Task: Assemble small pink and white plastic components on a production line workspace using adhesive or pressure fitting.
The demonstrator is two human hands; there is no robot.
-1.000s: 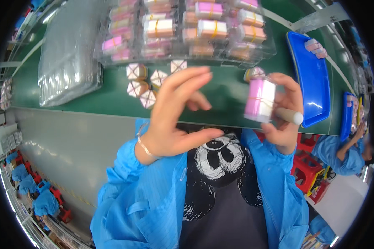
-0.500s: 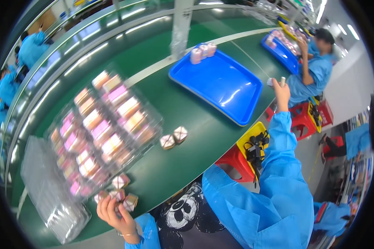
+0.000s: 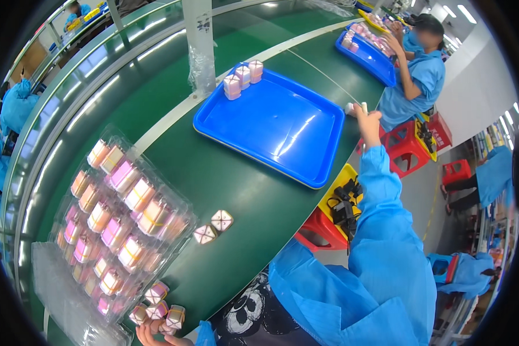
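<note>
My left hand (image 3: 150,335), partly cut off by the lower edge, curls its fingers around a small pink-and-white block (image 3: 166,328). Against it sits a cluster of similar blocks (image 3: 157,310) with dark crossed lines on their faces. At the far right, my right hand (image 3: 369,122) is stretched past the blue tray (image 3: 265,151), closed on a small whitish piece (image 3: 350,108) whose kind I cannot make out. Three short stacks of blocks (image 3: 243,76) stand in the tray's far left corner. Two more blocks (image 3: 213,226) lie on the green table (image 3: 236,259).
At the left, clear plastic trays (image 3: 127,207) hold rows of pink, white and peach blocks, beside empty clear trays (image 3: 75,300). A white post (image 3: 199,46) rises behind the blue tray. A co-worker (image 3: 418,78) sits at the right. Red stools (image 3: 320,230) carry yellow trays.
The view has shifted, so the table's things appear farther left, the near ones also lower. My right hand stays out beyond the blue tray; my left remains at the block cluster.
</note>
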